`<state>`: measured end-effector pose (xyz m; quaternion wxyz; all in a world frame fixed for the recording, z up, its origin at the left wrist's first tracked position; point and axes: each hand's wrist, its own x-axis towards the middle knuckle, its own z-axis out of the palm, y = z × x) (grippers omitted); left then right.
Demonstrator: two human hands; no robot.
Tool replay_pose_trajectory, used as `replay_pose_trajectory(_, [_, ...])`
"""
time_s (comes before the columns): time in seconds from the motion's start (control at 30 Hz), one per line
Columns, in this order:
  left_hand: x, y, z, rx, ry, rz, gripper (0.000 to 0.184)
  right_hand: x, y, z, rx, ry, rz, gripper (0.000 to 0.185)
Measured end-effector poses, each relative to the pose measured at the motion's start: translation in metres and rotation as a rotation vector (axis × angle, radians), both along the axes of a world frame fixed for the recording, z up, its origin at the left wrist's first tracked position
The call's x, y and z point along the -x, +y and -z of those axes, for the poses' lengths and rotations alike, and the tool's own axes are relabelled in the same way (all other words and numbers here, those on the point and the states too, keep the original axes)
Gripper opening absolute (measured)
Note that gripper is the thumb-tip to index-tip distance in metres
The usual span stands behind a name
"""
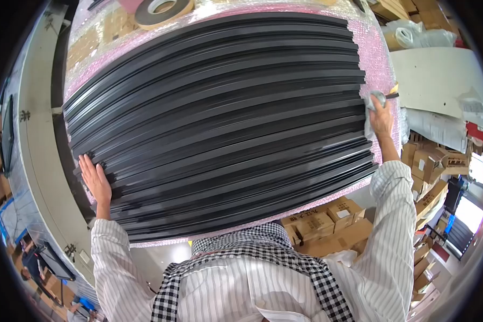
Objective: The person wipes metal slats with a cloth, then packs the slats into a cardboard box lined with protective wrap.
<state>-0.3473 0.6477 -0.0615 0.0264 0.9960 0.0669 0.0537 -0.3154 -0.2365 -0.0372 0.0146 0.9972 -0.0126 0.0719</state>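
Note:
Long black ribbed profiles (225, 118) lie side by side across a table covered in pink bubble wrap (374, 51). My left hand (95, 181) rests flat at their left ends, fingers stretched out, holding nothing. Over at the right ends, my right hand (381, 119) is closed around a crumpled pale grey cloth (370, 115), which touches the profile ends. Part of the cloth is hidden under the fingers. A short dark strip (393, 95) sticks out just beyond that hand.
A large roll of dark tape (163, 12) lies at the table's far side. Cardboard boxes (327, 222) stand below the near edge, with more stacked to the right. A pale machine frame (43, 145) runs along the left. Other people (32, 265) are at lower left.

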Motion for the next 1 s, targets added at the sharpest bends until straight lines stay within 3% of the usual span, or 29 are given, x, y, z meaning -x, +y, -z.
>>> replay_pose_trajectory(0.07, [0.003, 0.000, 0.001, -0.020, -0.002, -0.010, 0.056, 0.002, -0.019, 0.003, 0.236, -0.097, 0.100, 0.049])
replay_pose_trajectory(0.1, [0.002, -0.001, 0.002, -0.036, -0.008, -0.012, 0.057, -0.004, -0.010, -0.002, 0.223, -0.110, 0.084, 0.049])
replay_pose_trajectory(0.17, [0.001, 0.000, 0.000, -0.059, -0.021, -0.026, 0.057, -0.011, 0.009, -0.025, 0.090, -0.208, 0.305, 0.049])
replay_pose_trajectory(0.23, [-0.001, -0.004, -0.003, -0.013, -0.009, -0.048, 0.059, -0.026, 0.067, -0.044, 0.024, -0.261, 0.195, 0.048])
replay_pose_trajectory(0.3, [-0.005, -0.007, -0.015, 0.020, -0.049, -0.055, 0.059, -0.041, 0.161, -0.057, -0.099, -0.357, -0.012, 0.048])
replay_pose_trajectory(0.4, [-0.027, -0.004, -0.033, 0.059, -0.117, -0.029, 0.060, -0.050, 0.351, -0.078, -0.473, -0.231, -0.228, 0.049])
replay_pose_trajectory(0.47, [-0.049, -0.008, -0.035, 0.063, -0.157, 0.001, 0.060, -0.060, 0.470, -0.073, -0.600, -0.324, -0.555, 0.056])
replay_pose_trajectory(0.57, [-0.071, -0.013, -0.030, 0.055, -0.193, 0.052, 0.060, -0.054, 0.634, -0.075, -0.716, -0.015, -0.536, 0.048])
replay_pose_trajectory(0.63, [-0.076, -0.016, -0.017, 0.004, -0.156, 0.065, 0.059, -0.058, 0.708, -0.044, -0.771, -0.076, -0.540, 0.046])
replay_pose_trajectory(0.8, [-0.079, -0.017, -0.005, 0.020, -0.156, 0.082, 0.057, -0.062, 0.713, -0.003, -0.618, 0.121, -0.492, 0.042])
replay_pose_trajectory(1.0, [-0.081, -0.022, -0.011, 0.024, -0.106, 0.043, 0.056, -0.073, 0.581, -0.016, -0.525, 0.108, -0.531, 0.050])
